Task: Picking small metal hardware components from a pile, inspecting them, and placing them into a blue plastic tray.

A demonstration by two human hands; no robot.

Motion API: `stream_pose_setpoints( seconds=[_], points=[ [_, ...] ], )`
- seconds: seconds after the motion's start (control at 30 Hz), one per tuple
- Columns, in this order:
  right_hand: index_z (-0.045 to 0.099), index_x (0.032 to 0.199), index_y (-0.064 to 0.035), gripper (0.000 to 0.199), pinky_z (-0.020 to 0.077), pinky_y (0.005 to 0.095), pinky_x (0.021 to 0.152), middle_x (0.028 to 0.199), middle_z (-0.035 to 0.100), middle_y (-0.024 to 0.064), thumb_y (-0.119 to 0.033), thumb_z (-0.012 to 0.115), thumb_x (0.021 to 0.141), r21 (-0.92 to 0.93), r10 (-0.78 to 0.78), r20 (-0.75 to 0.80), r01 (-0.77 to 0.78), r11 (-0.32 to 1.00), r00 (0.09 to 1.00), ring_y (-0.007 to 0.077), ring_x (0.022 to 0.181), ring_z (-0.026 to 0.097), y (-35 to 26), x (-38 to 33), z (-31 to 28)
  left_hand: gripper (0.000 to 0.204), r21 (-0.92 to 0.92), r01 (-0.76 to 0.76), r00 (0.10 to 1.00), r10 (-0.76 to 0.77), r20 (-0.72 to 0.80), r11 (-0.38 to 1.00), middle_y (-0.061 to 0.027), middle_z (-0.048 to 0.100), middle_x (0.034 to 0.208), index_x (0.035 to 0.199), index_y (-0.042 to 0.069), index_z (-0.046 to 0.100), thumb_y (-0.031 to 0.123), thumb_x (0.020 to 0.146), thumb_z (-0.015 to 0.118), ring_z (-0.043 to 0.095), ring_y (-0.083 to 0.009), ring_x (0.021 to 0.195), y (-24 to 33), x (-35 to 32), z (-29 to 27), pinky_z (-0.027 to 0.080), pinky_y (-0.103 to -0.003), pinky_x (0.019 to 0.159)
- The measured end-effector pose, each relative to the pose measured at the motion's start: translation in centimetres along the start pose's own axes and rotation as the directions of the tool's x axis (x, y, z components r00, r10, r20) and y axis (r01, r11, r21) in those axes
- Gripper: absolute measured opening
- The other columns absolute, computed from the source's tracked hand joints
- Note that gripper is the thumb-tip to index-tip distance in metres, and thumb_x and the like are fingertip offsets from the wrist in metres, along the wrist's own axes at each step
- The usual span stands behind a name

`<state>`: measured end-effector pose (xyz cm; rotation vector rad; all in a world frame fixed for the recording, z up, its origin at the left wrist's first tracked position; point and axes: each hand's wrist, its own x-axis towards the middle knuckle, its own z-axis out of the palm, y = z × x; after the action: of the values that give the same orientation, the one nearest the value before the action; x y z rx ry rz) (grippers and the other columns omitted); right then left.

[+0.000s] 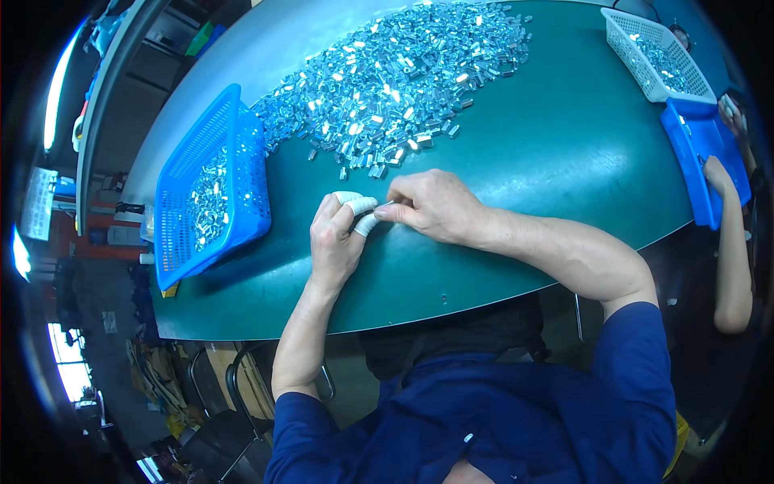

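Evidently the left hand (332,239) and right hand (442,206) pinch a small piece (389,204) between them, the shiny pile (387,89) just beyond.

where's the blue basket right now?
Head view, left side: the blue basket is on the green table, left of the person's left hand, beside the metal heap's left end.

White basket (626,53) beside a blue tray (692,171); black chair (213,446), lower left.
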<state>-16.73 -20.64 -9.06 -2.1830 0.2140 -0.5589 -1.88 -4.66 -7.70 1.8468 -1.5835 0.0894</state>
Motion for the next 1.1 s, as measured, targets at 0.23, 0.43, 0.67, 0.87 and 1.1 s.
stream_pose_setpoints(
  seconds=[0.23,0.43,0.67,0.87,1.1],
  points=[
    [0.068,0.088,-0.0035,0.018,0.0518,0.0482,0.067,0.081,0.069,0.0159,-0.02,0.073,0.093,-0.051,-0.31,-0.147,0.306,0.951,0.939,0.0375,0.077,0.068,1.1,0.1,0.3,0.024,-0.005,-0.003,1.0,0.003,0.015,1.0,-0.0119,0.07,0.095,0.1,0.005,0.076,0.001,0.078,0.084,0.066,-0.0291,0.089,-0.2,-0.3,0.0,0.053,-0.038,0.076],
    [0.066,0.083,-0.0039,0.031,0.0512,0.0535,0.071,0.08,0.069,0.0202,-0.028,0.063,0.101,-0.102,-0.068,-0.077,0.06,0.993,0.995,0.0423,0.078,0.068,0.5,0.1,1.1,0.026,0.069,-0.074,0.996,0.077,-0.037,0.995,-0.0116,0.069,0.094,0.101,0.005,0.075,0.002,0.077,0.085,0.065,-0.0302,0.088,0.1,-0.4,0.2,0.053,-0.04,0.075],
    [0.066,0.081,-0.002,0.037,0.0493,0.053,0.068,0.079,0.067,0.0231,-0.032,0.062,0.102,0.089,-0.058,-0.128,0.07,0.994,0.99,0.0435,0.078,0.067,0.3,0.3,-0.1,0.024,0.312,-0.175,0.981,0.191,-0.024,0.934,-0.0107,0.068,0.093,0.098,0.007,0.073,0.006,0.077,0.085,0.066,-0.031,0.087,1.1,0.9,-4.3,0.054,-0.042,0.075],
    [0.065,0.08,-0.0018,0.036,0.0484,0.0451,0.063,0.073,0.068,0.016,-0.03,0.064,0.102,0.345,0.164,-0.178,-0.094,0.934,0.97,0.0324,0.066,0.067,0.7,0.8,-1.4,0.016,0.698,0.05,0.97,0.131,-0.203,0.715,-0.0122,0.071,0.1,0.102,0.005,0.074,0.006,0.086,0.079,0.067,-0.032,0.098,-1.7,3.3,-15.4,0.054,-0.042,0.087],
    [0.07,0.091,-0.0005,0.026,0.0497,0.0342,0.063,0.074,0.07,0.0078,-0.024,0.067,0.101,0.348,0.139,-0.186,-0.067,0.935,0.973,0.0152,0.066,0.064,1.3,0.5,-0.6,0.024,0.501,0.015,0.998,0.015,-0.057,0.865,-0.0151,0.072,0.109,0.109,0.005,0.074,0.016,0.088,0.08,0.067,-0.0348,0.107,-3.7,6.1,-8.7,0.053,-0.045,0.094]
  ],
)
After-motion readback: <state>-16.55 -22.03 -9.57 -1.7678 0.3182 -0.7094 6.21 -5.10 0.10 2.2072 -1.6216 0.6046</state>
